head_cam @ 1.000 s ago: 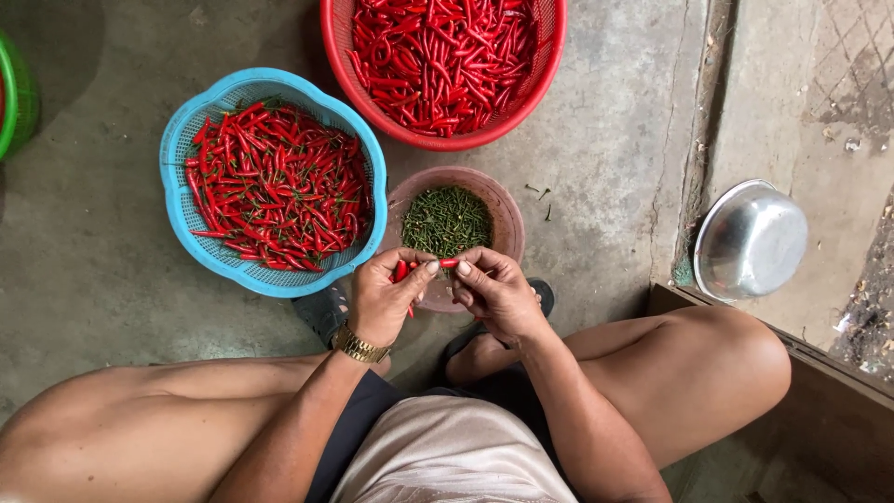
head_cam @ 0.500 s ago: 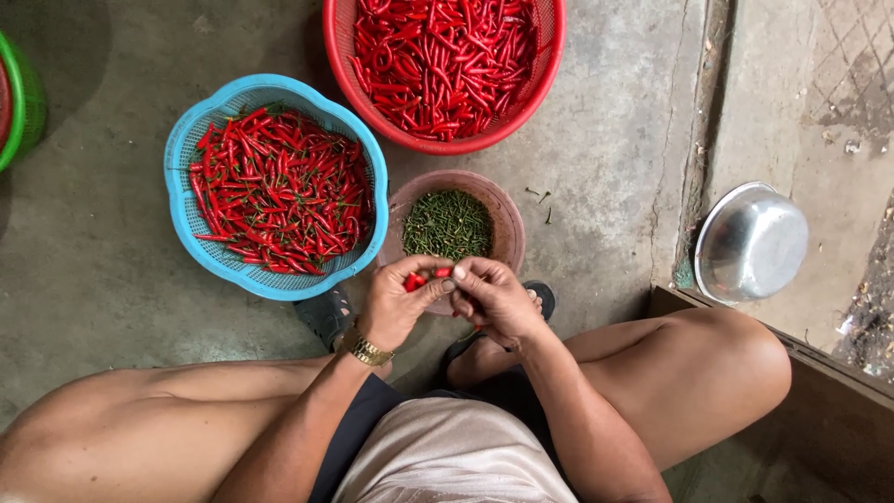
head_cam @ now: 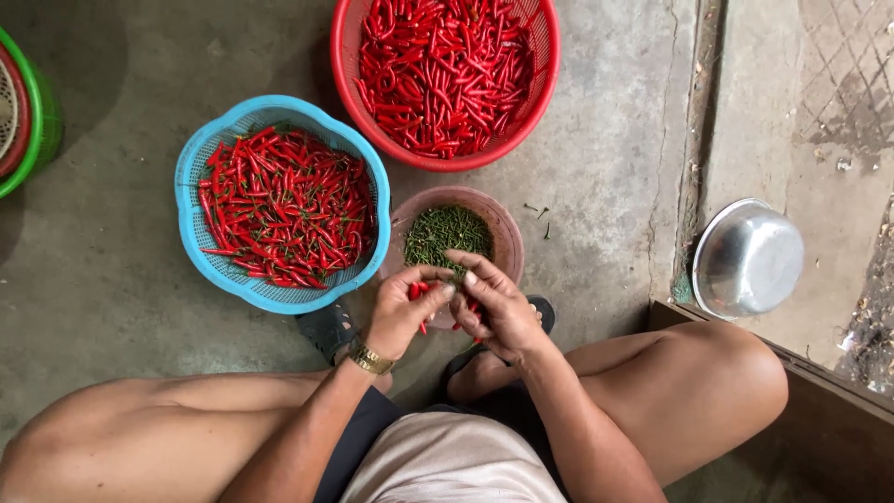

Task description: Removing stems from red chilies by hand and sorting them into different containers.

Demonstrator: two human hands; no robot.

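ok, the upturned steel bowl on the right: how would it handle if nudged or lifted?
The steel bowl looks thin and shiny, so probably light and slippery. Lying dome-up on the concrete floor, it would likely slide rather than tip.

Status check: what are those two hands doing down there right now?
Left hand and right hand both pinch red chillies. Hands over brown bowl of green stems. Nothing in the way.

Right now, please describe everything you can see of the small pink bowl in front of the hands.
The small pink bowl is round, looks like plastic, and stands upright on the concrete floor. A heap of green chilli stems fills its middle. Its left rim meets the blue basket; the red basket lies just beyond. The person's hands cover its near edge.
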